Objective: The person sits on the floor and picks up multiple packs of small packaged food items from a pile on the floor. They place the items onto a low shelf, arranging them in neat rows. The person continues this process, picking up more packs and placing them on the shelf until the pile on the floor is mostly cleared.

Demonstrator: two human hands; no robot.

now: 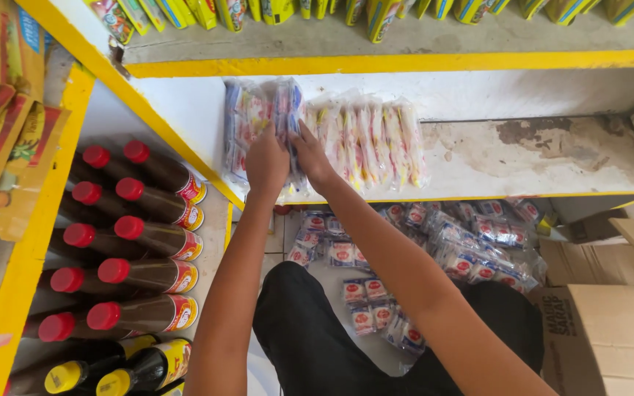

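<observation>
A soft, light packet bundle (pixel 282 121) is pinched upright on the white shelf (pixel 552 158) between the left hand (pixel 267 163) and right hand (pixel 311 155). It is best held by its sides; the slippery plastic could slide.

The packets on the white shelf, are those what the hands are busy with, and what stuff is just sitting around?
In hand:
left hand and right hand on the blue-and-red sachet bundles
row of clear sachet packs beside them
white shelf

Just lying about:
red-capped dark bottles
yellow-capped bottles
cardboard boxes
sachet packs on the floor
</observation>
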